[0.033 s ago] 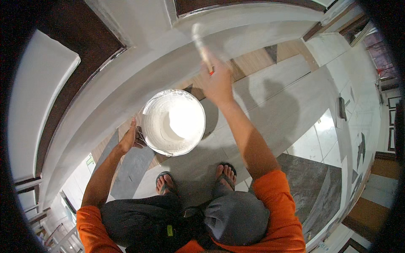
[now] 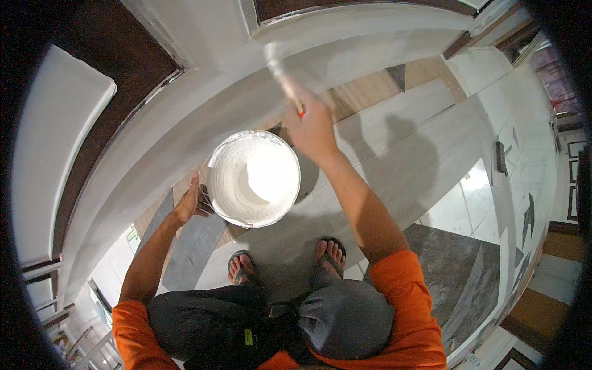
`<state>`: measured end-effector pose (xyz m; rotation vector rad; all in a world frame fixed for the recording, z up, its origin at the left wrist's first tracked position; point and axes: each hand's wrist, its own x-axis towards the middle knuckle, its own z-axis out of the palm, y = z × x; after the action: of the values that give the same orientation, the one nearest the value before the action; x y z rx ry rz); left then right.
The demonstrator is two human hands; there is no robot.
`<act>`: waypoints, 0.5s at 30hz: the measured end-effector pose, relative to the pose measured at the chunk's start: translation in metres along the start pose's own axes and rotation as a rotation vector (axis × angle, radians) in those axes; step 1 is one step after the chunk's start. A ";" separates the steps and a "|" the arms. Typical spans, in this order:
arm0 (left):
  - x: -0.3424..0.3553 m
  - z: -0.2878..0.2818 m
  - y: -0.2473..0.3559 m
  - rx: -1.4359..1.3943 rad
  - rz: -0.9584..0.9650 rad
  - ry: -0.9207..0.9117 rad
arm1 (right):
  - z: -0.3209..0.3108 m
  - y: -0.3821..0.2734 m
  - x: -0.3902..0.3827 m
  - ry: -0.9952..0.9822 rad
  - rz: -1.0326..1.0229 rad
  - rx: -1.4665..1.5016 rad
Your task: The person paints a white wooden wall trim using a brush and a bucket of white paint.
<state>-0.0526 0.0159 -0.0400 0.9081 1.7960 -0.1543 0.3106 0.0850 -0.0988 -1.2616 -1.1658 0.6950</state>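
My right hand [image 2: 314, 132] is closed round the handle of a paintbrush [image 2: 284, 80]. Its whitened bristle end points up toward the low pale wall [image 2: 345, 58] and is smeared by motion; I cannot tell if it touches. A round bucket [image 2: 220, 206] of white paint [image 2: 268, 176] stands on the floor before my feet, its rim streaked with paint. At the bucket's left side, my left hand [image 2: 192, 200] grips it, with the thumb along the outer wall and the curled fingers partly hidden.
Dark brown panels [image 2: 126, 49] edge the wall above. Loose grey planks [image 2: 196, 246] lie by the bucket's left. My sandalled feet [image 2: 242, 267] are just behind it. On the right are a dark floor sheet [image 2: 456, 271] and a small dark tool [image 2: 500, 158].
The paintbrush and my right hand have shifted a little to the left along the wall. My left hand and the bucket stay where they were.
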 end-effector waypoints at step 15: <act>0.018 0.001 -0.002 -0.041 -0.034 -0.022 | -0.029 0.083 0.063 0.133 0.163 -0.086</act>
<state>-0.0560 0.0230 -0.0569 0.8436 1.7891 -0.1481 0.3728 0.1516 -0.1581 -1.4650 -1.0001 0.6756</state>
